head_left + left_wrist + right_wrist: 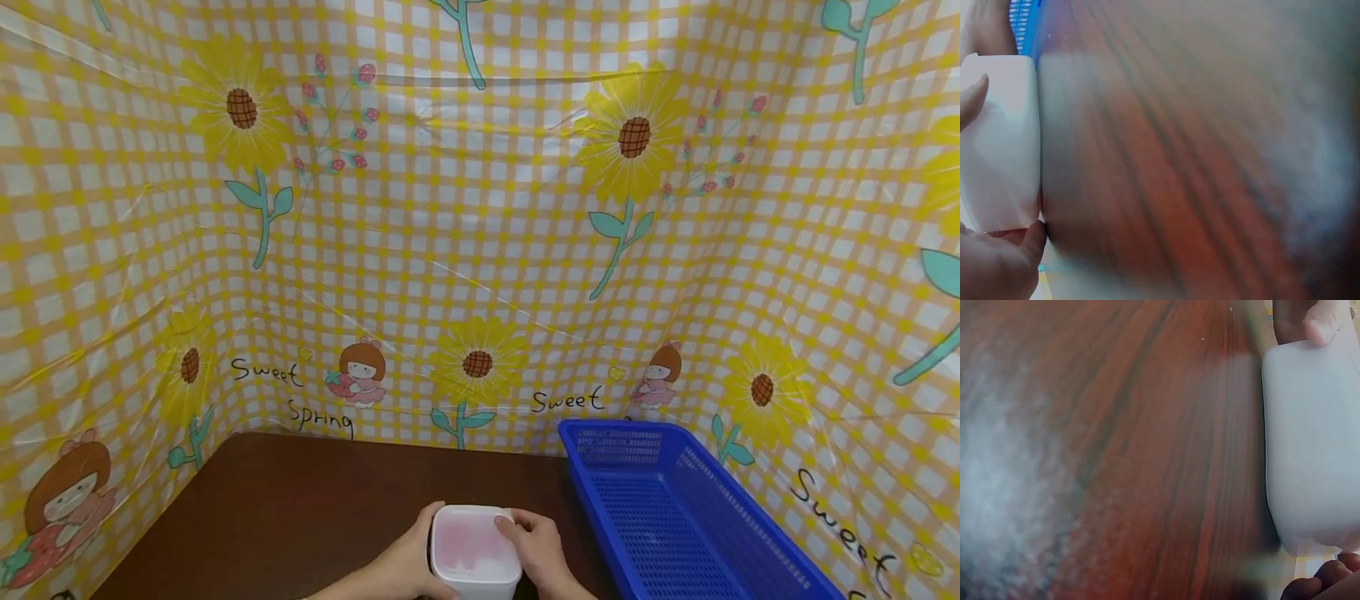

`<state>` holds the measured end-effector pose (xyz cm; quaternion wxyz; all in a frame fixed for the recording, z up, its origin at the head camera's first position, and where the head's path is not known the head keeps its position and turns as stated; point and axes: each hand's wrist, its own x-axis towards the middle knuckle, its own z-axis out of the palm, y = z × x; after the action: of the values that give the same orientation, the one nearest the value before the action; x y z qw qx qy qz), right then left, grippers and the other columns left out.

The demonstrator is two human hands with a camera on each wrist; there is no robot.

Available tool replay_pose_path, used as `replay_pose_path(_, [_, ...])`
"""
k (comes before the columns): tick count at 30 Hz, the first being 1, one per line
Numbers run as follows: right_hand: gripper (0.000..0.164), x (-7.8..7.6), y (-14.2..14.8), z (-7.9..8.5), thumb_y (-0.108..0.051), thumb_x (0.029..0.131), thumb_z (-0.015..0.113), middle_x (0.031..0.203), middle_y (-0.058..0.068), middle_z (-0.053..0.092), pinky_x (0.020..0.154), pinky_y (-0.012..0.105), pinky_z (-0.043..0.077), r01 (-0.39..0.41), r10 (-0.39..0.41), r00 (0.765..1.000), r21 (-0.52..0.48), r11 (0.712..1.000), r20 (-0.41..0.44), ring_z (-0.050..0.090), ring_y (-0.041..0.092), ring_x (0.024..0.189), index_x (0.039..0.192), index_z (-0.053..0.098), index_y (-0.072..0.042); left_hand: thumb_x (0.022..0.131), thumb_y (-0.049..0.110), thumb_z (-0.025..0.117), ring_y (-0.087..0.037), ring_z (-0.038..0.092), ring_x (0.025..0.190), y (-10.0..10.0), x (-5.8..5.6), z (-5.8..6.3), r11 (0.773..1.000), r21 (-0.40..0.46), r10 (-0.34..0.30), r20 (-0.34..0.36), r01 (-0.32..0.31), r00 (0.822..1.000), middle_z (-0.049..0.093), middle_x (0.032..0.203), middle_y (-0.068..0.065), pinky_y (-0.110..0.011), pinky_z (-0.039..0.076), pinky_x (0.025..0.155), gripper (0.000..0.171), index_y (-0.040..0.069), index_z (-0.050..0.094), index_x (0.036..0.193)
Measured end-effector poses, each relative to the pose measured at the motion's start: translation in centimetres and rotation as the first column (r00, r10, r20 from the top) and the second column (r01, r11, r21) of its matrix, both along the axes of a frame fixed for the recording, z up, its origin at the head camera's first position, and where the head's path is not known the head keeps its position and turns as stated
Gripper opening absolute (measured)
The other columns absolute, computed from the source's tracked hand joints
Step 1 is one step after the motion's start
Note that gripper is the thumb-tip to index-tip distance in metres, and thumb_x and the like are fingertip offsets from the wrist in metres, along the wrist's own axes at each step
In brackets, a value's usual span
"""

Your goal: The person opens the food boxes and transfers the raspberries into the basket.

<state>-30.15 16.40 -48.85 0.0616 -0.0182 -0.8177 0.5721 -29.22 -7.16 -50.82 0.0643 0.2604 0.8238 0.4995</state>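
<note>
A white plastic food container [480, 590] stands at the table's front, topped by a translucent lid [474, 546] with something pinkish showing through. My left hand [401, 560] grips its left side, the thumb low at the near corner and the fingertips at the far corner. On the opposite side, my right hand [542, 550] holds the far right corner, thumb on the lid's edge and fingers bent at the rim. Both wrist views show the container's smooth white wall [1004, 144] close up. What is inside stays hidden.
A long blue plastic basket [652, 517] with perforated walls stands on the right of the dark brown wooden table [315, 500]. Checked cloth [480, 250] printed with sunflowers hangs behind and along both sides.
</note>
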Motion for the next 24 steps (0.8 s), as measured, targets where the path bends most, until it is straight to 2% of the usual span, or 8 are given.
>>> replay_pose_path(8, [0.044, -0.06, -0.64, -0.01, -0.022, 0.091, 0.072, 0.105, 0.02, 0.073, 0.069, 0.032, 0.057, 0.014, -0.014, 1.0, 0.015, 1.0, -0.01, 0.068, 0.017, 0.084, 0.117, 0.067, 0.013, 0.068, 0.034, 0.094, -0.021, 0.057, 0.113, -0.12, -0.07, -0.38, 1.0, 0.021, -0.013, 0.014, 0.012, 1.0, 0.049, 0.138, -0.012, -0.033, 0.049, 0.09, 0.126, 0.004, 0.01, 0.157])
replay_pose_path(15, [0.042, -0.15, -0.64, 0.21, -0.023, 0.09, 0.074, 0.105, 0.02, 0.073, 0.068, 0.031, 0.057, 0.033, -0.033, 0.999, 0.017, 0.999, -0.027, 0.068, 0.017, 0.082, 0.115, 0.07, 0.01, 0.067, 0.025, 0.094, -0.019, 0.055, 0.111, -0.05, -0.03, 0.4, 0.999, 0.047, -0.027, 0.034, 0.025, 0.999, 0.049, 0.134, -0.01, -0.029, 0.046, 0.092, 0.123, 0.005, 0.012, 0.156])
replay_pose_path(20, [0.039, -0.19, -0.64, 0.01, -0.021, 0.088, 0.076, 0.101, 0.018, 0.074, 0.065, 0.028, 0.055, 0.034, -0.033, 0.998, 0.022, 0.999, -0.049, 0.066, 0.014, 0.079, 0.112, 0.072, 0.009, 0.065, 0.022, 0.094, -0.02, 0.056, 0.109, -0.16, 0.05, 0.26, 0.999, 0.04, -0.007, 0.033, 0.005, 0.999, 0.051, 0.132, -0.011, -0.028, 0.046, 0.09, 0.121, 0.005, 0.014, 0.155])
replay_pose_path(24, [0.037, 0.06, -0.72, -0.08, -0.017, 0.086, 0.077, 0.098, 0.018, 0.074, 0.063, 0.027, 0.055, 0.037, -0.037, 0.997, 0.0, 0.999, -0.066, 0.066, 0.014, 0.076, 0.111, 0.072, 0.009, 0.063, 0.021, 0.094, -0.019, 0.057, 0.107, 0.04, 0.14, -0.02, 1.0, 0.029, 0.013, 0.005, -0.013, 1.0, 0.053, 0.13, -0.012, -0.028, 0.047, 0.089, 0.12, 0.005, 0.018, 0.153])
